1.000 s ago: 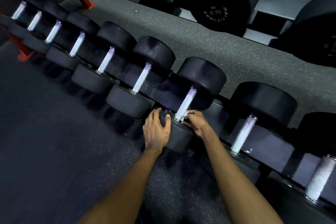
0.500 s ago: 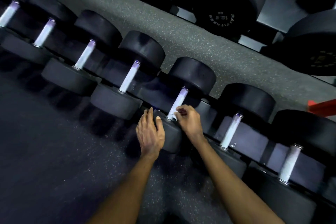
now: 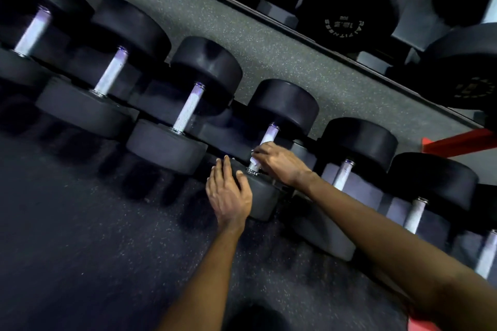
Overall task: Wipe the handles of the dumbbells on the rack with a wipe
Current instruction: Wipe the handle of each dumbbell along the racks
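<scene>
A row of black dumbbells lies on a low rack, their handles pointing away and slightly right. The right hand curls around the near end of 1 steel handle, pressing a white wipe against it. The bare length runs up and away from the fingers. The left hand rests flat, fingers straight, on that dumbbell's near head. Neighbouring dumbbells crowd both sides.

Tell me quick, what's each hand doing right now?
Left hand: open, resting on the dumbbell's near head.
Right hand: curled round its handle with the wipe.
</scene>
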Available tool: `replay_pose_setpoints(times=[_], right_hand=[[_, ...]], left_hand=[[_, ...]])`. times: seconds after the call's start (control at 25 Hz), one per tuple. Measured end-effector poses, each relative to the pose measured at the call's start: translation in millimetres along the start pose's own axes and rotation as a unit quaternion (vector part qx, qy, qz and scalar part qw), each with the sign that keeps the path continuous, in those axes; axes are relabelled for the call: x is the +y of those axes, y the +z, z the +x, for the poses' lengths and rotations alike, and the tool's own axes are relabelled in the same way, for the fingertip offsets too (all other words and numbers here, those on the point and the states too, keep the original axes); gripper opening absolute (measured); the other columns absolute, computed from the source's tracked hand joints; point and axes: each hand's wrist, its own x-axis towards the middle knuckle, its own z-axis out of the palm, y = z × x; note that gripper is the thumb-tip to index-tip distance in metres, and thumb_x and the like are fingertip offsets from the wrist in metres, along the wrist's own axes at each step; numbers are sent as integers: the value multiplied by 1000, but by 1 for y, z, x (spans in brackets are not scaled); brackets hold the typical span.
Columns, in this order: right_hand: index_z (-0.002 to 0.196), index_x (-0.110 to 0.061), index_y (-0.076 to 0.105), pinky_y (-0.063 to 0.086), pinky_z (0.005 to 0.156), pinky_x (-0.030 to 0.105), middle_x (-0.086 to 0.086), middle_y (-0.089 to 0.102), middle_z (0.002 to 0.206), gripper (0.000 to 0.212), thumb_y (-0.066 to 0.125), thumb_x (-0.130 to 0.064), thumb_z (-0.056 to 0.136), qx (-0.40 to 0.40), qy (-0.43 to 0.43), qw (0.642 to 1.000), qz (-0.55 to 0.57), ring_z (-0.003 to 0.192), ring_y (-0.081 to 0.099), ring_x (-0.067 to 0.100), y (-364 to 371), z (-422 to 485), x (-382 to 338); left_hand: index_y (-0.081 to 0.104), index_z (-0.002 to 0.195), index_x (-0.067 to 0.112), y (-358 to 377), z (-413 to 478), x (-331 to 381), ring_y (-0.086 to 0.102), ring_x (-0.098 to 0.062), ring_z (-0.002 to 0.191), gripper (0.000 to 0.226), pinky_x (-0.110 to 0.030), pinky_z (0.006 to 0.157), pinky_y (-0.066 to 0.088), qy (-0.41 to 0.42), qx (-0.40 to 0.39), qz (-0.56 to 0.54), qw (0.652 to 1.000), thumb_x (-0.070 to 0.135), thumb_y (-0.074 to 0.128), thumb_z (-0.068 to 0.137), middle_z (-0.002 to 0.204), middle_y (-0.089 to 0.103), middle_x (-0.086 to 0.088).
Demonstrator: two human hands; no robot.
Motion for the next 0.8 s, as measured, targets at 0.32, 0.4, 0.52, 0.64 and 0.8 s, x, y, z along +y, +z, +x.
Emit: replay_pose_setpoints(times=[0.32,0.4,0.52,0.64,0.8], right_hand=[[99,-13,69,43,86,29,1,63,104,30,43,-28,102,-5,19,1000,-23,100,57,21,-1,16,2],[101,-14,68,44,88,30,2,63,105,37,35,-30,98,-39,-15,999,-16,101,56,21,-1,13,-3],[103,-18,69,43,89,31,-2,65,106,35,37,-32,93,-48,-16,998,-39,103,59,20,-1,13,-5],[98,-19,69,40,90,32,-2,67,104,31,40,-29,94,-17,30,996,-85,102,61,22,-5,19,4],[109,-8,68,47,88,39,9,67,115,28,48,-18,91,-3,82,992,-95,115,59,32,-12,25,11]], left_hand=[[50,148,10,3,1,-2,45,-32,140,60,-51,114,34,-2,14,-7,1000,40,35,98,150,51,-14],[50,147,10,4,1,-1,46,-32,139,59,-51,113,35,-3,14,-6,1000,39,36,98,150,51,-14],[50,148,11,4,1,-2,45,-31,140,59,-51,113,36,-5,10,-3,1000,40,36,98,151,51,-13],[50,148,11,3,0,-1,46,-32,139,59,-52,113,37,-4,9,0,1000,39,36,98,151,51,-13],[50,148,11,2,1,0,46,-31,139,58,-51,112,36,-9,8,0,1000,39,36,98,150,51,-13]])
